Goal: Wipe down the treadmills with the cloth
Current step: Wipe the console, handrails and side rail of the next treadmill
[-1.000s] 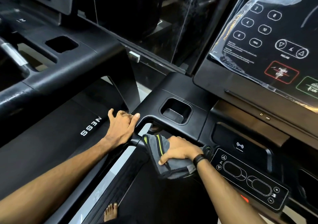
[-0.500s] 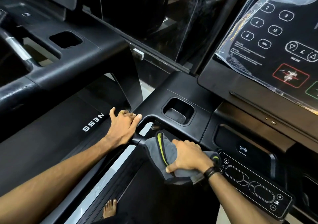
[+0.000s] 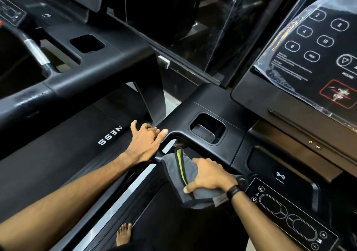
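A folded grey cloth [image 3: 188,168] with a yellow-green edge lies over the black handrail of the treadmill console [image 3: 185,106] in front of me. My right hand [image 3: 209,177] grips the cloth from above, fingers curled over it and thumb under its lower edge. My left hand [image 3: 145,141] rests on the left end of the same handrail, thumb stretched along the rail's corner, fingers curled down its outer side. A second treadmill [image 3: 77,73] stands to the left.
The console has a cup recess [image 3: 207,128], a control pad [image 3: 289,214] with oval buttons at lower right and a plastic-wrapped display [image 3: 313,44] at upper right. A bare foot [image 3: 123,233] stands on the belt below. Glass panels rise behind.
My right hand has slid the cloth slightly right and down along the handrail. My left hand has stayed on the rail's end. The view has shifted a little.
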A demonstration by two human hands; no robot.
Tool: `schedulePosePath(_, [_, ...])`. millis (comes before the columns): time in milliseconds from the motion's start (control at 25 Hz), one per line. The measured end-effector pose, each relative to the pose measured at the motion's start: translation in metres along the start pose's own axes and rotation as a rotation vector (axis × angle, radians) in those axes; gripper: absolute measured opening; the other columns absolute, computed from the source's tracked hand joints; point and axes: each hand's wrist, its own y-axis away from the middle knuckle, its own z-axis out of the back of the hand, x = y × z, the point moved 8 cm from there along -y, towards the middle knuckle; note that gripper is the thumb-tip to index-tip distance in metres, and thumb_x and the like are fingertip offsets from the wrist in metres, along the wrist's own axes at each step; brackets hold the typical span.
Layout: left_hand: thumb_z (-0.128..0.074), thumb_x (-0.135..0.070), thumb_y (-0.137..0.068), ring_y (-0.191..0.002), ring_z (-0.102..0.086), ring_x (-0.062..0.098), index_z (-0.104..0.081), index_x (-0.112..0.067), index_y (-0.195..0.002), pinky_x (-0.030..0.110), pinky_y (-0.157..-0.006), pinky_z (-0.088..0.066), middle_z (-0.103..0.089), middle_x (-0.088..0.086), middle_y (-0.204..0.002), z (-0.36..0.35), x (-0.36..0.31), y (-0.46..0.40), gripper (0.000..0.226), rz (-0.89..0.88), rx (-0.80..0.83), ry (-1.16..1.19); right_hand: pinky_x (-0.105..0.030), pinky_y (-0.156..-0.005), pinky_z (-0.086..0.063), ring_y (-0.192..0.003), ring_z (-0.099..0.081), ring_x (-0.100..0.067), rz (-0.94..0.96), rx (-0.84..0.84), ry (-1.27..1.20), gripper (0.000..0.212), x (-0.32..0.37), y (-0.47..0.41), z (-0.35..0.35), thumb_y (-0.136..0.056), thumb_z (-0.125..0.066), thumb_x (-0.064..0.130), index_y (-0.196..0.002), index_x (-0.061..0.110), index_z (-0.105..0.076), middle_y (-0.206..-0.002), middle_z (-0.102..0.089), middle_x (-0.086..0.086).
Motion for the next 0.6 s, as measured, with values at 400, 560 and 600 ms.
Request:
schedulePosePath(400, [-0.002,-0.07,-0.088,-0.122,-0.05,0.013,-0.06,-0.012,-0.056,0.047,-0.116,0.005,-0.07,0.0,-0.088,0.002,-0.005,-0.012,0.088,0.002,0.013,0.015,-0.039,-0.085,-0.052,-0.102,-0.065,-0.033,0.046,-0.148,0.055,0.071,0.048,-0.031,0.003,-0.061,-0.084,0.052,-0.114,0.013,-0.058,-0.114,-0.068,-0.01])
schedulePosePath(560, [0.004,-0.075,-0.085,-0.12,-0.05,0.013,-0.062,-0.012,-0.056,0.047,-0.115,0.003,-0.074,0.002,-0.094,0.007,-0.011,-0.017,0.095,-0.041,0.033,-0.037,-0.038,-0.092,-0.057,-0.097,-0.068,-0.02,0.041,0.203,-0.298,0.089,0.053,-0.062,-0.012,-0.034,-0.092,0.059,-0.107,0.015,-0.069,-0.108,-0.073,0.003])
schedulePosePath(600, [0.006,-0.077,-0.084,-0.12,-0.05,0.013,-0.063,-0.013,-0.058,0.047,-0.115,0.003,-0.074,0.002,-0.096,0.007,-0.01,-0.017,0.098,-0.043,0.045,-0.045,-0.038,-0.093,-0.056,-0.095,-0.068,-0.018,0.049,0.214,-0.314,0.092,0.052,-0.066,-0.012,-0.028,-0.091,0.061,-0.106,0.016,-0.07,-0.105,-0.073,0.005])
